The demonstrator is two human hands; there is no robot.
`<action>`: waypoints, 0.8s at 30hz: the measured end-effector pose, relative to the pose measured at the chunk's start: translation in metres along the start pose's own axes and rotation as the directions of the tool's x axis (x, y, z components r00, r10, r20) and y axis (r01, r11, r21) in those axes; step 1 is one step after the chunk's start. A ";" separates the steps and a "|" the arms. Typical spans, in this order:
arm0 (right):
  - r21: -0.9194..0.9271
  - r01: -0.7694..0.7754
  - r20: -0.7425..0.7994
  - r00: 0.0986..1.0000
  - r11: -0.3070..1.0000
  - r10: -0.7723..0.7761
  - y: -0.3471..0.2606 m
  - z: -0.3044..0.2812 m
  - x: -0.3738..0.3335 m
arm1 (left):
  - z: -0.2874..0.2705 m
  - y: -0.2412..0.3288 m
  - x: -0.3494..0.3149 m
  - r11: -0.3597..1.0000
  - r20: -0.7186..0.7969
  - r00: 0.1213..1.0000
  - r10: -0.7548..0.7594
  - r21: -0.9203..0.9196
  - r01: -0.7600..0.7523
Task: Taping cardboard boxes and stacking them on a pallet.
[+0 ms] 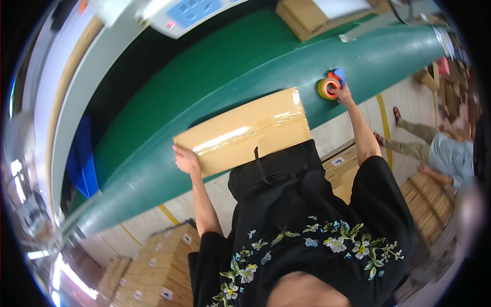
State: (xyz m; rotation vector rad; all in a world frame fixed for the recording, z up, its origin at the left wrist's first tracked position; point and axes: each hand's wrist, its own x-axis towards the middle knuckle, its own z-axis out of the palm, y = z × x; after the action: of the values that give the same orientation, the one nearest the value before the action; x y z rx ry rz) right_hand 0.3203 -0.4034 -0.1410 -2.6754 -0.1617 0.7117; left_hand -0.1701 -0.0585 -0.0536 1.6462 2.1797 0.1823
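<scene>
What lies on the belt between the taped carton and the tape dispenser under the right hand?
Nothing: in the head view only bare green conveyor belt separates the taped carton from the tape dispenser, which the right hand touches. The left hand rests on the carton's corner.

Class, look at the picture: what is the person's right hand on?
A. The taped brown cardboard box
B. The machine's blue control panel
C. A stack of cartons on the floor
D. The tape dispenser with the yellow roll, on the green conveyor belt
D: the right hand rests on the tape dispenser with the yellow roll on the green conveyor belt, while the left hand touches the taped brown cardboard box.
</scene>
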 end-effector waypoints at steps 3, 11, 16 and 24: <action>-0.018 -0.114 -0.066 0.991 0.993 0.112 -0.007 0.021 -0.003 | -0.005 -0.006 0.010 0.998 0.057 0.998 0.026 0.051 -0.029; 0.664 0.022 0.373 0.856 0.747 -0.357 -0.167 -0.034 -0.106 | -0.017 -0.033 0.040 0.999 0.228 0.973 0.043 0.005 -0.045; 0.834 0.377 0.282 0.335 0.402 -0.899 -0.276 0.018 -0.231 | 0.005 -0.022 0.033 0.949 0.317 0.943 0.103 -0.314 0.002; 0.193 0.974 0.331 0.045 0.115 -0.942 -0.296 0.143 -0.305 | 0.037 -0.029 0.031 0.755 0.172 0.933 0.315 -0.641 -0.137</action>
State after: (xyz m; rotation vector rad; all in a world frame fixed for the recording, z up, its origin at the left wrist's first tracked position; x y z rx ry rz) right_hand -0.0202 -0.1446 -0.0051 -1.6504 -1.9518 0.6519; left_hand -0.1886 -0.0431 -0.1039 1.4272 1.4720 0.6367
